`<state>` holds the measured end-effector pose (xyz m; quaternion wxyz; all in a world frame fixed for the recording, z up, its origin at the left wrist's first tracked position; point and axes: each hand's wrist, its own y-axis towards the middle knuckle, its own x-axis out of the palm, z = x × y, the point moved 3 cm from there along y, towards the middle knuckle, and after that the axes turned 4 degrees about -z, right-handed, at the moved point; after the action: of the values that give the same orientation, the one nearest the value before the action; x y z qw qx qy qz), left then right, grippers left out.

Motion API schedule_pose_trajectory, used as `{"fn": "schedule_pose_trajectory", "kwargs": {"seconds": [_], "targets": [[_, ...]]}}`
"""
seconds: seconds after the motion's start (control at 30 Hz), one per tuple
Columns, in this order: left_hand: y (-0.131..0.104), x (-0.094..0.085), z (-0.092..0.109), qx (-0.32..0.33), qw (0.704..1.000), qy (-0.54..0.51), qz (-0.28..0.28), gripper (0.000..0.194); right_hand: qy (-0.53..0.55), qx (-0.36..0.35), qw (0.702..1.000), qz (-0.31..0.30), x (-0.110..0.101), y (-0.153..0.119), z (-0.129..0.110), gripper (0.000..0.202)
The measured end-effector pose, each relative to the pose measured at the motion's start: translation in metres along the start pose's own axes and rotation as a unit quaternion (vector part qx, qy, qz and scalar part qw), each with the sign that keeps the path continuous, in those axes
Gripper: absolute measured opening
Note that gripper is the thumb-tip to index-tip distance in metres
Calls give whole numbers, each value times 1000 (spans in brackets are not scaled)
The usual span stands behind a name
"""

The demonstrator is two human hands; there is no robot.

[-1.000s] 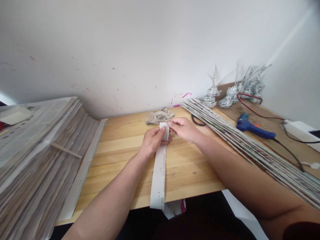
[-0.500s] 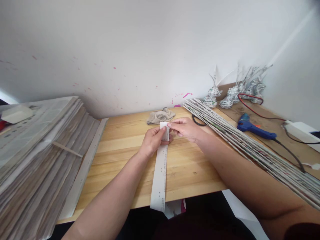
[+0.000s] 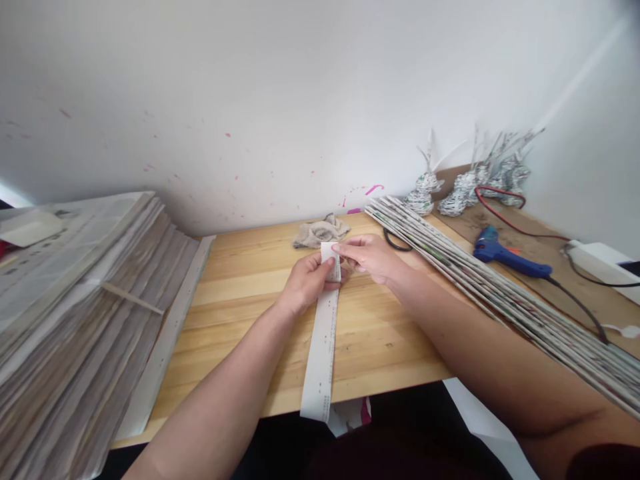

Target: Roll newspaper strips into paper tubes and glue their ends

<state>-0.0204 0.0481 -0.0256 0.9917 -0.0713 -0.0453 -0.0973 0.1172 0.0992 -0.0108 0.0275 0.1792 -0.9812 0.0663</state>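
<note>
A long strip of printed white paper point(image 3: 321, 360) runs from both hands down past the table's front edge. My left hand point(image 3: 311, 279) pinches its upper part, thumb on top and fingers partly behind it. At the strip's top right corner, the thumb and forefinger of my right hand point(image 3: 364, 257) are closed on the paper. The upper end stands raised a little off the wooden table point(image 3: 240, 273). Some fingers of both hands are hidden behind the paper.
Stacked newspaper point(image 3: 100, 320) fills the left side. A crumpled cloth point(image 3: 323, 231) lies behind the hands. Rolled paper sticks point(image 3: 480, 287) stretch along the right, past a black ring point(image 3: 397, 241). Beyond are a blue glue gun point(image 3: 515, 258), cables and woven paper figures point(image 3: 423, 193).
The strip's upper part has shifted slightly right between my hands. Both hands keep their hold and have barely moved.
</note>
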Motion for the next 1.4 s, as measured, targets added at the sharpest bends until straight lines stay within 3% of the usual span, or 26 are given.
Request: {"fn": "schedule_pose_trajectory", "kwargs": {"seconds": [0.43,0.7,0.8,0.9,1.0,1.2,1.3,1.4], "targets": [[-2,1,2,27,996,62,-51,27,21,-21,999,-11,6,-1,5,36],[-4,4,3,25,997,59,41,32,27,-30,999,-9,16,-6,4,46],[-5,5,3,26,998,32,48,32,15,-62,998,1,17,-6,6,45],[-5,4,1,13,999,-13,40,33,11,-44,999,6,15,-5,7,42],[-4,3,0,-12,998,-56,27,34,9,-37,999,-23,9,-4,3,43],[-5,1,4,-23,997,-65,26,31,-81,-63,984,-144,-1,-6,-7,34],[-4,1,3,-9,999,-34,27,30,-114,-84,980,-140,1,-9,-9,28],[-3,1,1,13,999,13,32,29,-99,-76,987,-98,5,-9,-8,28]]}}
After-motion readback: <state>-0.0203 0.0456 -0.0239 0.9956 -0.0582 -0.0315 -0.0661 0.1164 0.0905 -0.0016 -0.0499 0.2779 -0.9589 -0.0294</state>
